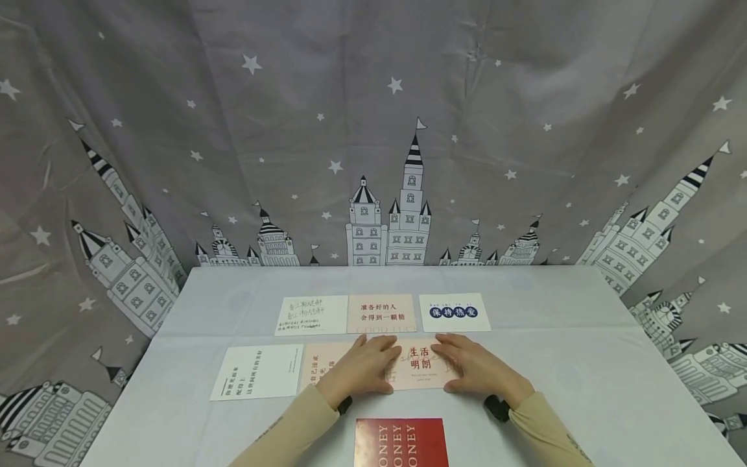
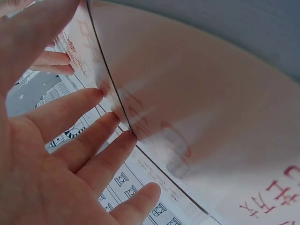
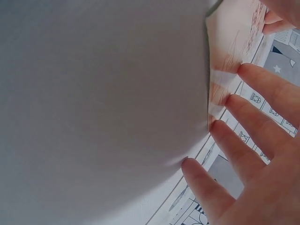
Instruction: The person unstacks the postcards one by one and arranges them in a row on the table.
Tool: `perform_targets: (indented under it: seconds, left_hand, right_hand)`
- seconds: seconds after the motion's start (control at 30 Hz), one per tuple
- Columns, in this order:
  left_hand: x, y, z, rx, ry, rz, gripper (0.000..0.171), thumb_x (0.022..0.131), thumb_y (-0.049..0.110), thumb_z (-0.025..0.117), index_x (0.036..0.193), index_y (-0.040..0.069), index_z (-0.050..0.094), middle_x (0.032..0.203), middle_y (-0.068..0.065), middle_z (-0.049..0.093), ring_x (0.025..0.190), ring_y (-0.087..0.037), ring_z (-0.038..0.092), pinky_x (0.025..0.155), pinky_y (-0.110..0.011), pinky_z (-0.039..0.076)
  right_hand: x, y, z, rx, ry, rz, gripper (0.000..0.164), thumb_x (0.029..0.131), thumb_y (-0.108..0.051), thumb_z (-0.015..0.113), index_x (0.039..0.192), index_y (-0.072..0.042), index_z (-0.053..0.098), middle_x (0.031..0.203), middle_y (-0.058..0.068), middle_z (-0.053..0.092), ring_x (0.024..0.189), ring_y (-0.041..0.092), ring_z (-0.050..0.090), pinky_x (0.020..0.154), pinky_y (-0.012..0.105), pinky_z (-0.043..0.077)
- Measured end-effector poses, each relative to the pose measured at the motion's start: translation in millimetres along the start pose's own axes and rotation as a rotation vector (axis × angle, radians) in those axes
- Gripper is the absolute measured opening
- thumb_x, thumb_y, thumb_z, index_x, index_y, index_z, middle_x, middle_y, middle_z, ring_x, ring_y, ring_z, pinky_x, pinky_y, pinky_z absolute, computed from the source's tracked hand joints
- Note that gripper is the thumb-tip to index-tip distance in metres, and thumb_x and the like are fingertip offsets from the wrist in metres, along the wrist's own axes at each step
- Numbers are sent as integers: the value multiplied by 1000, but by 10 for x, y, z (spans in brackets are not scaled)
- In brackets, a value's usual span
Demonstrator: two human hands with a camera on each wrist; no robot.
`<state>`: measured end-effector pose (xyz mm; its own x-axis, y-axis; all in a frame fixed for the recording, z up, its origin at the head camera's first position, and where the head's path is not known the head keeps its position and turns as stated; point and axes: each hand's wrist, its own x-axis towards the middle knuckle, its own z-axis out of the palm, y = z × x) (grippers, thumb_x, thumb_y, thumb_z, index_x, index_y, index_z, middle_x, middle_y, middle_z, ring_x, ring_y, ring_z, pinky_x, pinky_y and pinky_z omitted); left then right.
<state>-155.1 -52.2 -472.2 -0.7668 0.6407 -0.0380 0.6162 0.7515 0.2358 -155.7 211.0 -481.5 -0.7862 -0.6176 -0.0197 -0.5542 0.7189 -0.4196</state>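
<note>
A pale pink postcard (image 1: 421, 378) with red characters lies on the white table. My left hand (image 1: 360, 368) is at its left side and my right hand (image 1: 483, 368) at its right. The thumbs are at the near corners. In the left wrist view, spread fingers (image 2: 89, 143) touch down along the seam where two pink cards meet. On the other side, in the right wrist view, the fingertips (image 3: 216, 125) touch the card's right edge and the tabletop beside it. Another pink card (image 1: 315, 373) is partly hidden under my left hand.
Behind the hands is a row: a white handwritten card (image 1: 311, 316), a pink card (image 1: 382, 311) and a white card with blue circles (image 1: 455, 324). A white card (image 1: 259, 370) lies at left. Nearest me is a red card (image 1: 403, 447). A grey castle-print curtain (image 1: 373, 97) hangs behind.
</note>
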Motion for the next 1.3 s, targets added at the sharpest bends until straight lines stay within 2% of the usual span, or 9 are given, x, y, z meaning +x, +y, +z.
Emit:
perform_targets:
  seconds: [0.2, 0.37, 0.53, 0.7, 1.0, 1.3]
  left_hand:
    - [-23, -51, -26, -18, -9, 0, 71, 70, 33, 82, 132, 8, 57, 142, -11, 46, 131, -27, 41, 108, -56, 26]
    - [-96, -123, -95, -57, -1, 9, 71, 72, 33, 81, 134, 9, 55, 144, -10, 44, 133, -28, 39, 110, -56, 24]
    - [-216, -166, -161, -84, -1, 28, 76, 74, 35, 80, 137, 6, 51, 145, -10, 43, 134, -30, 37, 110, -56, 23]
    - [-356, -182, -209, -109, 27, 49, 78, 74, 35, 80, 138, 4, 49, 145, -10, 43, 134, -33, 37, 109, -58, 22]
    - [-633, -162, -268, -192, 48, 54, 81, 75, 34, 78, 142, 3, 44, 149, -10, 38, 136, -33, 33, 111, -59, 17]
    - [-837, -66, -237, -199, 42, 56, 82, 72, 35, 80, 141, 5, 46, 148, -9, 39, 136, -30, 35, 110, -57, 20]
  right_hand:
    - [-10, -7, 3, 0, 12, -1, 66, 78, -26, 76, 134, -1, 52, 143, 19, 43, 130, 39, 38, 105, 53, 33]
    - [-39, -35, -7, -40, 49, -24, 66, 79, -27, 76, 135, 0, 52, 142, 20, 43, 130, 38, 39, 106, 53, 32]
    - [-73, -86, -37, -59, 90, -18, 69, 78, -28, 76, 136, -1, 50, 143, 20, 42, 130, 39, 39, 105, 54, 32]
    - [-111, -141, -58, -42, 108, 0, 69, 79, -27, 77, 137, -2, 50, 143, 20, 42, 130, 39, 39, 105, 54, 33]
    - [-208, -298, -79, 6, 96, 40, 70, 79, -27, 77, 139, -6, 49, 146, 17, 40, 133, 39, 36, 106, 54, 32]
    - [-324, -443, -55, 27, 77, 26, 69, 79, -28, 78, 138, -9, 50, 145, 13, 40, 132, 37, 37, 103, 53, 37]
